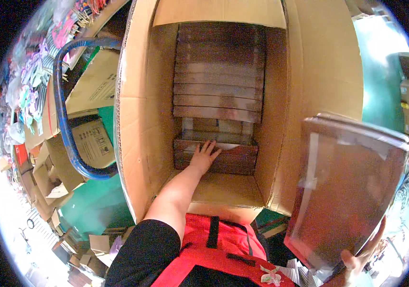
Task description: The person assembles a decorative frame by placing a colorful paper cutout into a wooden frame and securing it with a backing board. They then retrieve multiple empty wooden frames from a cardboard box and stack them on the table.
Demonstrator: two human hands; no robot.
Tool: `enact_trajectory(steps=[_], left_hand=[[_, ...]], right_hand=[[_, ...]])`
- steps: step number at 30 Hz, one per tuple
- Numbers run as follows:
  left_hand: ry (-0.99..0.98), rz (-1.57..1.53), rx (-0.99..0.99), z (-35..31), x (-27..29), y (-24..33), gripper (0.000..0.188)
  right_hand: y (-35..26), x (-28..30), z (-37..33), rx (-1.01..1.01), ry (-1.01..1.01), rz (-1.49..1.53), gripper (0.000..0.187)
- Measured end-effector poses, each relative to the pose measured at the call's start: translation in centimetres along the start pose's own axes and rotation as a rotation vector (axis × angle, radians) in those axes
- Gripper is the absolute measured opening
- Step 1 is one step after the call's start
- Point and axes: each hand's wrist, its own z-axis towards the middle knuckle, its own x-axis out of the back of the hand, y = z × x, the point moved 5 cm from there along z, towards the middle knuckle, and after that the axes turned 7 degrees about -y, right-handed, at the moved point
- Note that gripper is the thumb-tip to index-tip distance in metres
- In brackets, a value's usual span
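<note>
A tall cardboard carton (159, 119) stands before me with its flaps spread. Inside it, a row of flat brown film-wrapped packages (219, 98) fills the far part, and a shorter group of similar packages (214, 160) sits nearer. My left hand (205, 155) reaches into the carton, fingers spread, resting on the top edge of the nearer group. Outside the carton at the right, my right hand (355, 262) grips the lower corner of a flat brown film-wrapped package (348, 191), held tilted. What lies inside the film cannot be made out.
A blue metal tube frame (63, 110) curves along the carton's left side. Beyond it lie opened cardboard boxes (92, 141) on a green floor (97, 208). Colourful bagged goods (32, 91) are heaped at the far left. The carton's wide right flap (326, 62) sticks outward.
</note>
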Motion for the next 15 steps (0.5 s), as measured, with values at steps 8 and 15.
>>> enact_trajectory(steps=[8, 15], left_hand=[[-0.031, 0.097, -0.047, 0.0, 1.1, -0.7, 0.075], [-0.043, 0.082, -0.108, 0.9, 0.8, -2.1, 0.079]], right_hand=[[6.0, -3.2, -1.1, -0.185, -0.064, 0.107, 0.122], [9.2, -4.4, -1.1, -0.158, -0.075, 0.101, 0.123]])
